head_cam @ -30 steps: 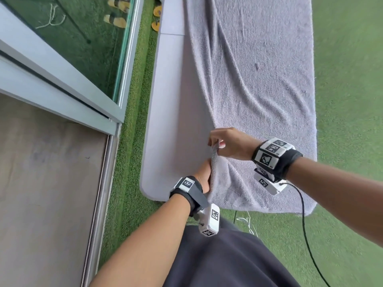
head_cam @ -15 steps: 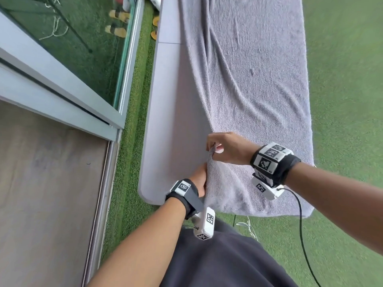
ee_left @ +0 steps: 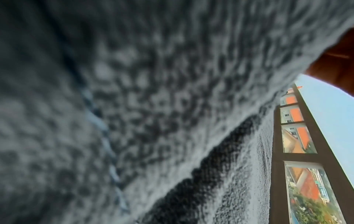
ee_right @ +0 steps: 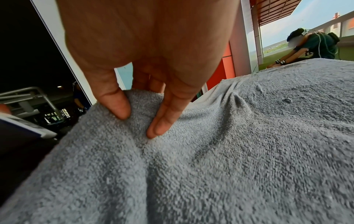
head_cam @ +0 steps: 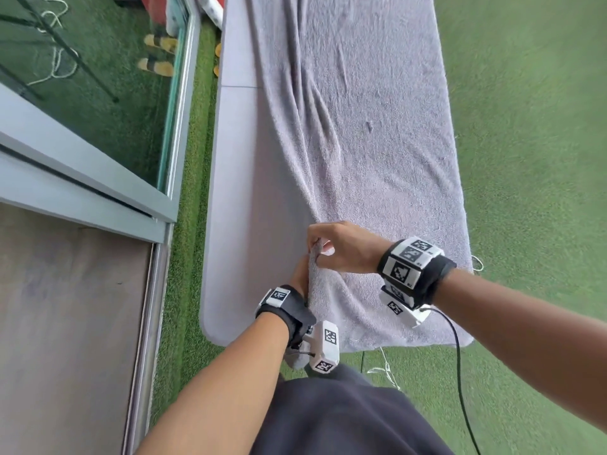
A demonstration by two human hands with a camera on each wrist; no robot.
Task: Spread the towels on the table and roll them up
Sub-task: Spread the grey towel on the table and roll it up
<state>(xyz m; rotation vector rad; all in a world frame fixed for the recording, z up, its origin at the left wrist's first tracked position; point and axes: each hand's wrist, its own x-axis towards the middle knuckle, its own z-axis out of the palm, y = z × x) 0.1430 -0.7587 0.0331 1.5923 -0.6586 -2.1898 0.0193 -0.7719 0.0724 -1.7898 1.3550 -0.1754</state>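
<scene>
A grey towel (head_cam: 368, 152) lies lengthwise along a long grey table (head_cam: 239, 198), wrinkled on its left side. My right hand (head_cam: 323, 247) pinches the towel's left edge near the near end. In the right wrist view its thumb and fingertips (ee_right: 118, 109) squeeze a raised fold of towel (ee_right: 141, 103). My left hand (head_cam: 300, 274) sits just below at the same edge, its fingers tucked under the cloth and hidden. Blurred towel (ee_left: 134, 106) fills the left wrist view, with a bit of skin at the top right.
Green artificial turf (head_cam: 532, 159) surrounds the table. A glass door with a metal frame (head_cam: 98, 172) runs along the left. Sandals (head_cam: 157, 65) lie behind the glass. Another person (ee_right: 316, 45) bends over the table's far end. A cable (head_cam: 460, 372) hangs from my right wrist.
Both hands stay at the towel's left edge. The right hand has shifted slightly nearer to me and now pinches the fold a little higher.
</scene>
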